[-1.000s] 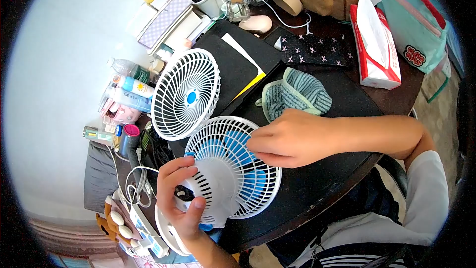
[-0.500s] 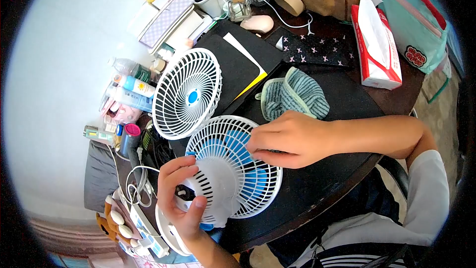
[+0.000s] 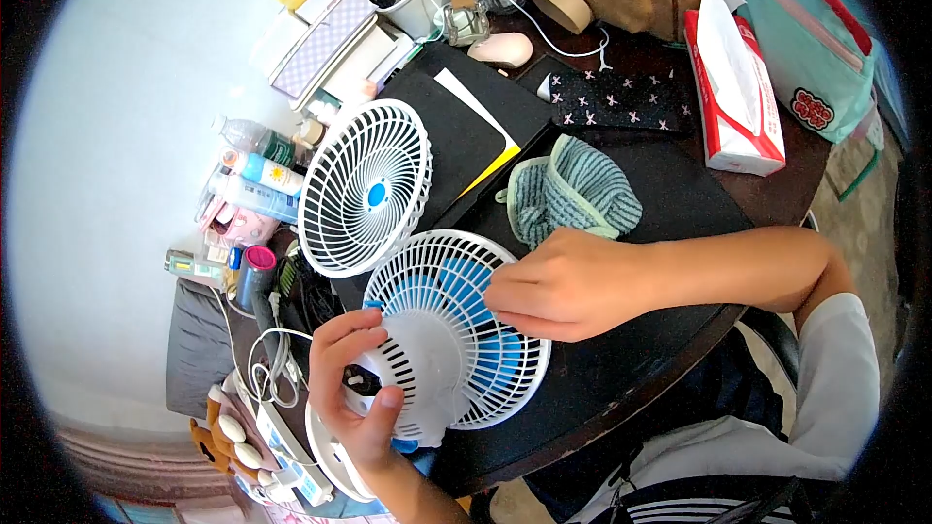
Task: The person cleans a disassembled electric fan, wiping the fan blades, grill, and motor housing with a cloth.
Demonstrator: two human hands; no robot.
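Observation:
A small white electric fan (image 3: 427,359) with blue blades lies on the dark table, the back of its grille facing up. My left hand (image 3: 351,369) is curled round its motor housing, thumb and fingers on either side. On the right part of the grille rests my right hand (image 3: 568,286), fingers bent and pressed together; whatever is between them, if anything, is hidden. The detached white front grille (image 3: 374,189), with a blue centre, stands just beyond the fan. Behind my right hand lies a crumpled green striped cloth (image 3: 573,189).
A red and white tissue pack (image 3: 735,97), a black pouch with pink bows (image 3: 621,100) and a pale mouse (image 3: 501,49) lie toward the back. Bottles (image 3: 262,172) line the wall side. A power strip (image 3: 291,456) and cords sit at lower left.
My right hand has shifted slightly down along the grille, and its fingers look closer together. The fan has hardly moved, and my left hand keeps its hold.

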